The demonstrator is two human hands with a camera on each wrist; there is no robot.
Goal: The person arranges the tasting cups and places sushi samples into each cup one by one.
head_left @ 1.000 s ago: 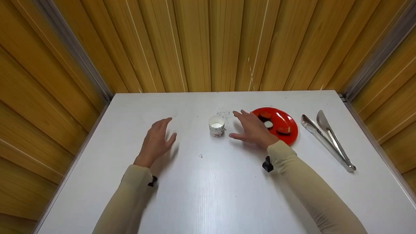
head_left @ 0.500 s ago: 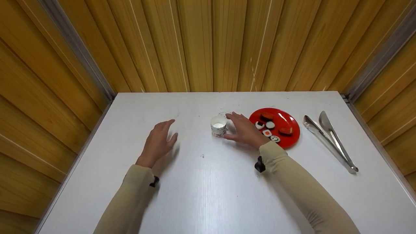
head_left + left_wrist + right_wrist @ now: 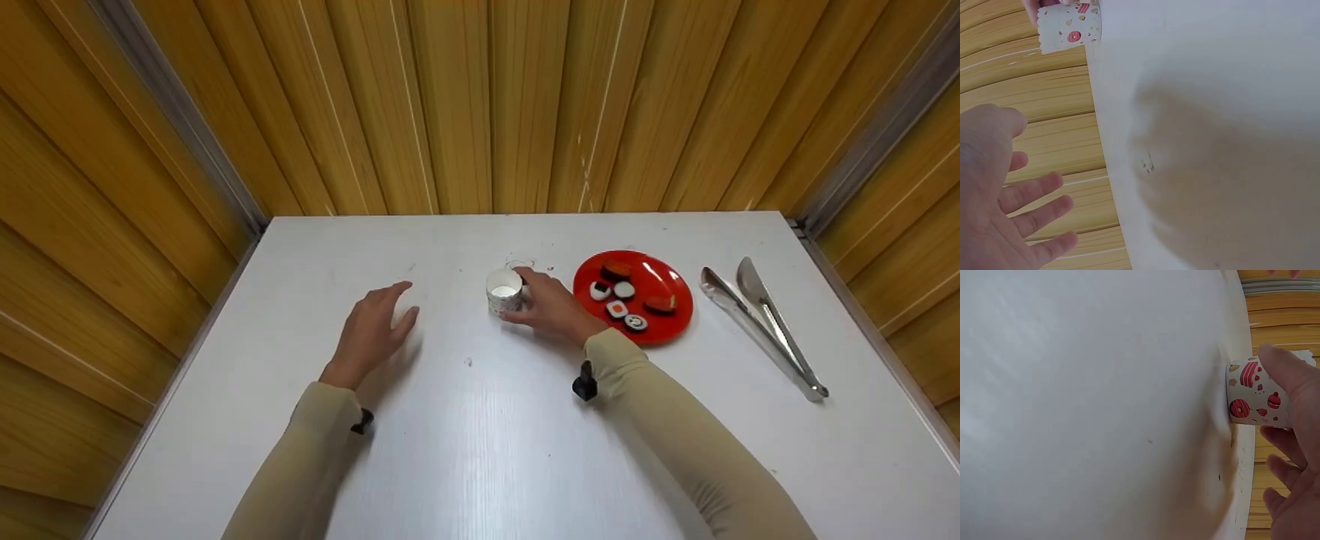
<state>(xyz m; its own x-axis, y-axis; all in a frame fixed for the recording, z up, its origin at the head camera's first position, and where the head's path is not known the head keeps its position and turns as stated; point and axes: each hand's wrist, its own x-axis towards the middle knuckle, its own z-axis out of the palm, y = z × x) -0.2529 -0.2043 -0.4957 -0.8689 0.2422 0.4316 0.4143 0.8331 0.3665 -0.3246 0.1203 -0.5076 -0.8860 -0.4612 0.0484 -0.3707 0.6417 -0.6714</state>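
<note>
A small white paper cup [image 3: 503, 289] stands upright in the middle of the table, printed with red doughnuts and cakes that show in the right wrist view. My right hand [image 3: 553, 307] holds this cup from its right side, thumb on the near wall and fingers on the far one. Over the table to the left, my left hand [image 3: 366, 335] is held with thumb and fingers spread apart and nothing between them. The left wrist view shows its relaxed fingers [image 3: 1044, 214], well away from the cup.
Right of the cup lies a red plate [image 3: 671, 330] bearing several sushi pieces [image 3: 616, 310]. Metal tongs [image 3: 765, 330] rest on the white table [image 3: 480, 450] farther right. Yellow wood-look panels [image 3: 450, 112] enclose the back and sides.
My right hand has moved left from over the plate to the cup and taken hold of it, uncovering the sushi pieces. The left hand has barely shifted.
</note>
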